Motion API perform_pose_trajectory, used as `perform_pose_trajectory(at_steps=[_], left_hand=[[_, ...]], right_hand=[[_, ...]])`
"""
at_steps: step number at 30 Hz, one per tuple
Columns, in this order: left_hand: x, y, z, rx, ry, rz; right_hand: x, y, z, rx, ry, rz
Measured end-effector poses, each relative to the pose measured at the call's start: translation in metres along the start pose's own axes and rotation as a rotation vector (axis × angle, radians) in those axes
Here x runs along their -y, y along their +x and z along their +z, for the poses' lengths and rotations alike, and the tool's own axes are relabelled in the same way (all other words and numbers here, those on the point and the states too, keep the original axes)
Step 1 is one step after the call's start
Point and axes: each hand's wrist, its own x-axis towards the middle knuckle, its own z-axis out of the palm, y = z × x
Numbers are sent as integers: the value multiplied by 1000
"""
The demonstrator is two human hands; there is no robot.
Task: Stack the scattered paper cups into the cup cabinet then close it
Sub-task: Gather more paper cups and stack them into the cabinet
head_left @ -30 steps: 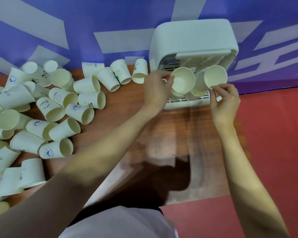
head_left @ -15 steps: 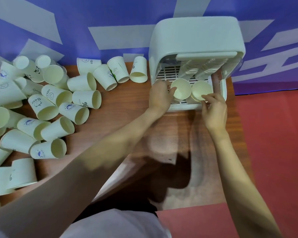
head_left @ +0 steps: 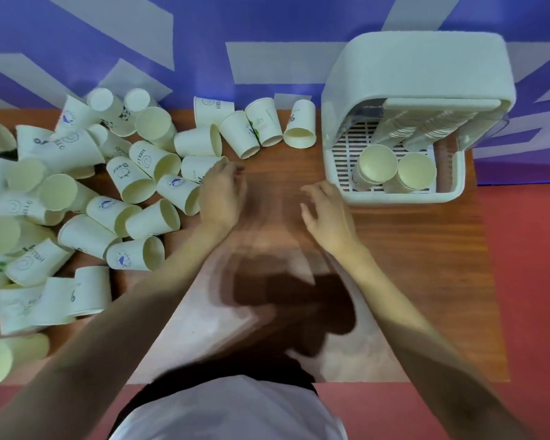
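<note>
Two bare hands over a brown wooden table (head_left: 410, 265), neither holding anything. Left hand (head_left: 222, 195) at the right edge of the scattered paper cups (head_left: 86, 198), fingers loosely curled, fingertips at or just beside the rim of a lying cup (head_left: 200, 169); contact too blurred to tell. Right hand (head_left: 326, 211) out over bare wood just left of the cup cabinet (head_left: 416, 74), fingers loosely bent and spread, empty. Cabinet white, standing at the table's far right corner against a purple-and-grey wall (head_left: 204, 27), its front open with the lid raised up under the top. Inside, on the slatted floor, two stacks of cups lying tilted with mouths toward the camera: left stack (head_left: 378, 165) and right stack (head_left: 416, 171), side by side and touching or nearly so. Most loose cups on their sides in a dense heap across the table's left half, many printed with blue marks or lettering; four (head_left: 261, 128) in a row along the wall nearer the cabinet. Red floor (head_left: 531, 281) to the right of the table.
</note>
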Motion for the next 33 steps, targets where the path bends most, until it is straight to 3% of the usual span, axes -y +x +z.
perform_pose_trajectory(at_steps=[6,12,19,24,29,33], left_hand=[[62,30,-34,411,362,386],[76,57,-37,648,653,568],[74,71,-38,674,568,608],[69,76,-44,749,564,497],[72,74,-63,640,563,601],[78,67,-77,624,504,575]], right_hand=[[34,49,31,230,-85,-94],[61,118,45,326,-160,-147],[85,173,60,310,-253,-139],[89,192,67,354,-294,-112],[92,195,69,363,-294,-52],[88,182,67,391,-338,-99]])
